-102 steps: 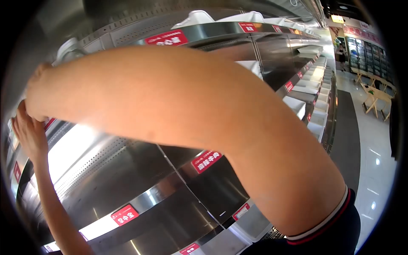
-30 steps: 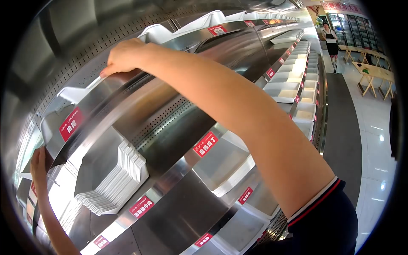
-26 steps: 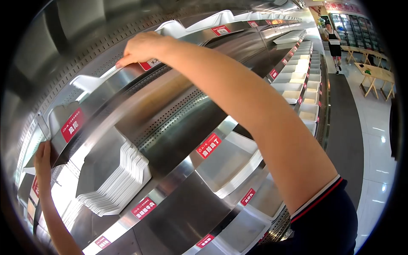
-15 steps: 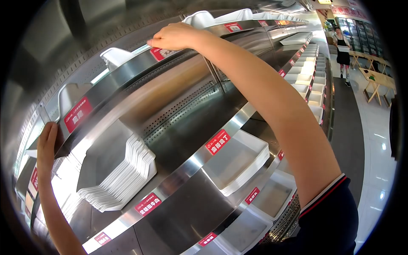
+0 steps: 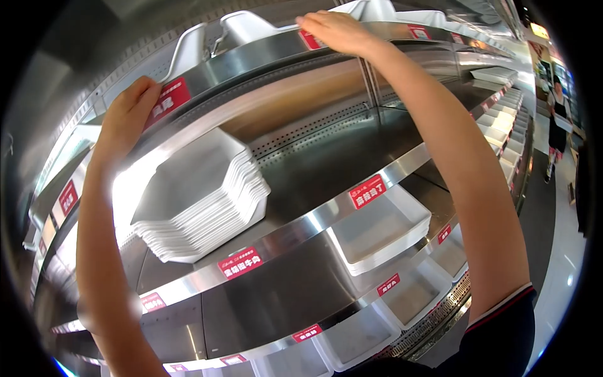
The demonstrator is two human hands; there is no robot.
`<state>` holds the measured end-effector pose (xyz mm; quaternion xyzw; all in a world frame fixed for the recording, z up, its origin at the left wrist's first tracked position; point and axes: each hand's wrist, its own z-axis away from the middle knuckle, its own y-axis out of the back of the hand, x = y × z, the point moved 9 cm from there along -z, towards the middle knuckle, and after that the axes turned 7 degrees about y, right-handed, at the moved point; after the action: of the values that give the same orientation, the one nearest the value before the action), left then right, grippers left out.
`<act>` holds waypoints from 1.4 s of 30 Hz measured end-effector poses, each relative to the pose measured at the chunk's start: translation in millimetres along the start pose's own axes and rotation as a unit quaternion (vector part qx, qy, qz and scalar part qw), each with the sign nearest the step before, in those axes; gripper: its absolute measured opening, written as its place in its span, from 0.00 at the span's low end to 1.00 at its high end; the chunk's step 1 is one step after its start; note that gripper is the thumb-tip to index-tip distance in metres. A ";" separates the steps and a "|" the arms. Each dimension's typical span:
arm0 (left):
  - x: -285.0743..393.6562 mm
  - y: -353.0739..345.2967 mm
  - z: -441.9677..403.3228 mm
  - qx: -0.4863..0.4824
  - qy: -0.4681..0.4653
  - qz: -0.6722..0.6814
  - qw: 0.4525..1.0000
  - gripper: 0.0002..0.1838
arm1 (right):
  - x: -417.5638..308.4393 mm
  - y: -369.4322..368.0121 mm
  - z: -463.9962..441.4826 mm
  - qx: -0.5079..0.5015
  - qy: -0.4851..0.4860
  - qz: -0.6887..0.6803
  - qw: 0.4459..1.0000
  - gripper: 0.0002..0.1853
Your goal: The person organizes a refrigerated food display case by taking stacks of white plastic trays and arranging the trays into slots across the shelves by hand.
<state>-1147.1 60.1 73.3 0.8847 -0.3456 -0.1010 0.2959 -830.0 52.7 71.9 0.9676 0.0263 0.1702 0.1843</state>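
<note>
Both my arms reach up to the metal upper shelf [image 5: 251, 55]. My left hand [image 5: 130, 112] is closed round its front edge, partly over a red label [image 5: 168, 100]. Farther right, my right hand [image 5: 336, 30] lies over the same edge at another red label [image 5: 310, 39], its fingers bent together and the fingertips pointing left. The thumb's grip underneath is hidden. White trays [image 5: 245, 30] stand on this shelf, behind its rim and between my hands. Beneath, a nested stack of white trays [image 5: 207, 201] rests on the middle shelf.
The middle shelf's metal rim [image 5: 292, 234] carries red labels. Lower down are more white trays [image 5: 380, 229], with a perforated metal grille [image 5: 433, 314] at the bottom. Rows of trays continue to the right. A person in a dark apron [image 5: 558, 122] stands in the aisle.
The view has turned left, so shelves and trays appear farther right and higher. My left hand now overlaps its red label more. My right hand stays at its label on the upper edge.
</note>
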 end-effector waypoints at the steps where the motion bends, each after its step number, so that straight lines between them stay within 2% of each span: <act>1: 0.2 0.0 0.2 0.014 -0.007 -0.010 1.000 0.15 | -0.7 -1.1 -1.0 0.018 0.024 0.020 0.999 0.22; 3: -0.4 -0.8 0.9 0.033 -0.024 -0.040 0.998 0.17 | 11.1 -14.7 -2.7 -0.024 0.031 0.098 0.994 0.18; 4: -0.4 -0.7 2.3 0.052 -0.036 -0.044 0.997 0.18 | -21.2 5.2 1.8 -0.028 0.066 0.005 0.997 0.06; 5: 0.0 0.2 4.6 0.070 -0.051 -0.032 0.996 0.19 | -20.1 6.6 2.2 -0.034 0.018 0.007 0.999 0.04; 6: -5.2 -2.7 0.9 0.058 -0.044 -0.053 0.996 0.19 | -17.0 -2.0 -0.1 0.029 0.076 0.071 0.994 0.04; 7: -7.0 -5.3 -1.3 0.019 0.008 -0.065 0.998 0.17 | -28.9 12.0 7.4 0.118 0.100 0.120 0.981 0.06; 8: -6.8 -2.2 -4.3 0.074 -0.057 -0.063 0.994 0.17 | -26.0 26.0 9.1 0.146 -0.020 0.043 0.988 0.06; 9: 2.1 -8.2 -1.0 0.027 -0.024 -0.127 0.991 0.19 | -60.4 52.7 25.0 0.322 0.077 0.057 0.942 0.07; 10: 10.6 -3.6 3.3 0.091 -0.096 -0.103 0.986 0.18 | -58.2 54.6 19.7 0.305 0.038 0.017 0.951 0.13; 11: 3.5 -7.8 -2.3 0.052 -0.027 -0.115 0.992 0.16 | -70.9 65.7 22.4 0.352 0.023 -0.028 0.935 0.14; 12: 14.5 2.0 10.0 0.156 -0.104 -0.120 0.975 0.15 | -84.7 69.7 16.9 0.362 0.052 0.042 0.930 0.16; 14: 27.0 20.6 57.1 0.347 -0.266 -0.136 0.889 0.14 | -125.3 88.5 26.0 0.447 0.077 -0.109 0.884 0.19; 15: 19.9 34.4 72.4 0.360 -0.246 -0.127 0.891 0.15 | -139.7 88.2 24.3 0.418 0.099 -0.134 0.893 0.16; 17: 3.9 68.9 108.7 0.388 -0.214 -0.095 0.891 0.18 | -183.6 94.4 32.0 0.368 0.150 -0.140 0.907 0.16; 18: -25.9 84.2 120.0 0.414 -0.210 -0.109 0.879 0.18 | -216.0 102.7 35.9 0.350 0.183 -0.125 0.910 0.16; 19: -56.0 101.3 135.2 0.398 -0.137 -0.163 0.892 0.21 | -241.8 109.8 38.3 0.310 0.247 -0.102 0.912 0.16; 20: -92.2 118.3 149.7 0.432 -0.156 -0.246 0.854 0.16 | -265.2 112.2 32.2 0.287 0.268 -0.115 0.912 0.14; 21: -139.7 137.3 161.9 0.419 -0.088 -0.245 0.870 0.18 | -288.4 114.5 26.3 0.263 0.289 -0.129 0.911 0.13; 22: -179.8 158.4 179.0 0.431 -0.051 -0.268 0.860 0.18 | -311.5 116.6 20.4 0.239 0.308 -0.143 0.910 0.13; 23: -216.4 178.7 198.3 0.433 0.004 -0.272 0.859 0.18 | -328.5 114.8 5.4 0.213 0.264 -0.170 0.925 0.13; 25: -309.5 220.2 240.4 0.460 0.126 -0.256 0.841 0.19 | -383.2 117.7 -23.5 0.209 0.224 -0.249 0.919 0.11; 26: -338.2 235.8 256.9 0.468 0.153 -0.299 0.818 0.20 | -410.4 118.9 -37.9 0.209 0.203 -0.288 0.912 0.11; 28: -381.9 262.1 269.6 0.450 0.121 -0.281 0.839 0.19 | -489.4 125.2 -65.8 0.208 0.229 -0.379 0.872 0.08; 29: -390.8 266.6 264.2 0.407 0.093 -0.271 0.867 0.18 | -526.0 125.5 -81.0 0.199 0.248 -0.412 0.854 0.07; 30: -399.1 276.2 261.2 0.365 0.064 -0.262 0.891 0.18 | -560.6 125.4 -101.2 0.178 0.265 -0.388 0.865 0.07; 32: -400.3 289.5 260.2 0.329 -0.004 -0.308 0.893 0.15 | -629.5 126.0 -140.2 0.137 0.302 -0.339 0.881 0.09; 34: -402.6 295.4 265.0 0.280 -0.046 -0.336 0.898 0.14 | -686.6 97.1 -206.0 0.246 0.300 -0.221 0.895 0.12; 35: -407.3 296.6 266.8 0.289 -0.053 -0.311 0.904 0.13 | -707.1 72.4 -248.9 0.156 0.239 -0.181 0.941 0.12; 36: -409.7 297.4 268.5 0.281 -0.062 -0.284 0.915 0.13 | -731.8 45.2 -284.3 0.060 0.234 -0.121 0.963 0.13; 38: -413.0 297.8 268.6 0.262 -0.053 -0.241 0.933 0.15 | -757.9 -11.4 -324.8 -0.141 0.213 -0.003 0.967 0.18; 40: -415.7 302.3 270.4 0.261 -0.035 -0.224 0.938 0.16 | -769.5 -18.6 -327.6 -0.166 0.214 0.020 0.962 0.19; 42: -415.4 302.4 269.8 0.258 -0.026 -0.223 0.940 0.17 | -758.0 -9.9 -329.2 -0.099 0.166 -0.057 0.979 0.18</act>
<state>-1725.0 39.3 25.0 0.9821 -0.1615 -0.0947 0.0184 -1654.6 90.4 113.7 0.8995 0.0950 0.3199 0.2820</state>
